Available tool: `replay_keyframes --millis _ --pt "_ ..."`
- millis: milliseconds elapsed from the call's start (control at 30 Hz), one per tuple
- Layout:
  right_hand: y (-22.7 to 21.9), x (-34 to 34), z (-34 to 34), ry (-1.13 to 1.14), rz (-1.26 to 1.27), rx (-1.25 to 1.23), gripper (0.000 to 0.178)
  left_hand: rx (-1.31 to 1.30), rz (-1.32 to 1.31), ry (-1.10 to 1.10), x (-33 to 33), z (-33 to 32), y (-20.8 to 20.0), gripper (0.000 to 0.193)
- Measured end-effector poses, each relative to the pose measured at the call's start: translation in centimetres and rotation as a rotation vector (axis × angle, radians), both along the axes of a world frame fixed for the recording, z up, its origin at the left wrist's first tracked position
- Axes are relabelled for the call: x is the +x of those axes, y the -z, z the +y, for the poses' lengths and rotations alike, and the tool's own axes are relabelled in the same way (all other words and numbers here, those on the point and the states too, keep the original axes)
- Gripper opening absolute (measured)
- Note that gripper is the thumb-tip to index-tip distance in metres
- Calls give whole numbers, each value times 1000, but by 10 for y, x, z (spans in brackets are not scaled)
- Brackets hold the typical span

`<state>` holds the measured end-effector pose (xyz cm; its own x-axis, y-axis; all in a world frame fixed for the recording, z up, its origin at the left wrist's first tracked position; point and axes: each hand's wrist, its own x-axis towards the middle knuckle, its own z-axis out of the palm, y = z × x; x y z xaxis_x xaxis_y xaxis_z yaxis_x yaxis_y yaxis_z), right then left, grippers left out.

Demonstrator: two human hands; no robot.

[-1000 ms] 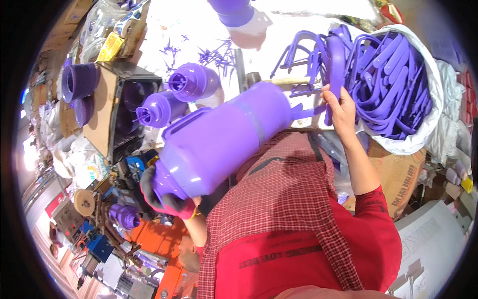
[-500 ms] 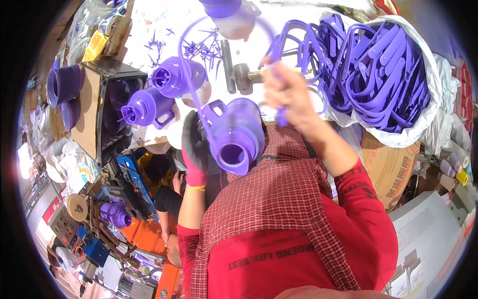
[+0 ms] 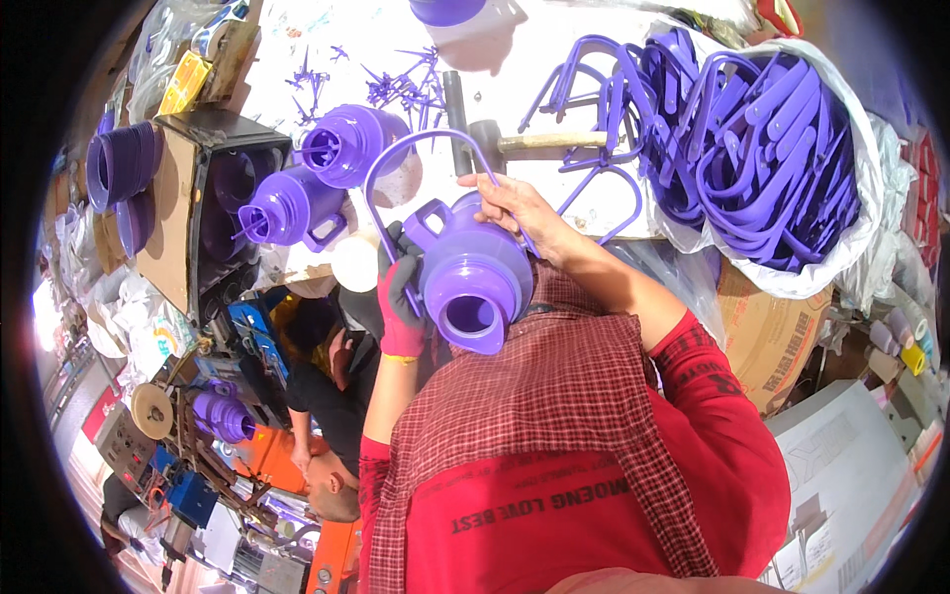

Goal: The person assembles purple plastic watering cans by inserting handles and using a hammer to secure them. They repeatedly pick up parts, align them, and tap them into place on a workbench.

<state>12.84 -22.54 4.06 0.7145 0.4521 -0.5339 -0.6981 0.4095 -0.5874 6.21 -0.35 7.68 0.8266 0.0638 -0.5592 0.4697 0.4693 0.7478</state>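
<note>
A purple thermos flask shell (image 3: pixel 473 259) lies tilted before my chest, its round mouth facing me. My left hand (image 3: pixel 401 295), in a black and red glove, grips its left side, near the lower end of a curved purple carrying handle (image 3: pixel 379 170). That handle arches over the shell toward the far side. My bare right hand (image 3: pixel 522 213) is closed on the handle's other end, against the right side of the shell. The fingertips of both hands are partly hidden. A small loop handle (image 3: pixel 427 220) sticks out of the shell on the left.
A hammer (image 3: pixel 549 142) and a dark rod (image 3: pixel 455 114) lie on the white table. Two purple flask shells (image 3: pixel 361 144) rest at left, beside small purple pins (image 3: pixel 408 89). At right a white sack (image 3: pixel 859 213) is full of purple handles. Another person (image 3: pixel 332 436) is at lower left.
My right hand has moved left and toward me, from above the table to the shell's right side. The handle's arch has come down closer over the shell.
</note>
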Motion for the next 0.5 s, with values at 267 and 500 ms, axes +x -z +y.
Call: replay_keyframes --millis 267,500 --pt "31 7 -3 -147 -71 -26 46 -621 -107 -441 -25 -6 47 55" --pt "28 14 -23 -165 -87 -59 70 -547 -329 -357 -24 -13 59 65"
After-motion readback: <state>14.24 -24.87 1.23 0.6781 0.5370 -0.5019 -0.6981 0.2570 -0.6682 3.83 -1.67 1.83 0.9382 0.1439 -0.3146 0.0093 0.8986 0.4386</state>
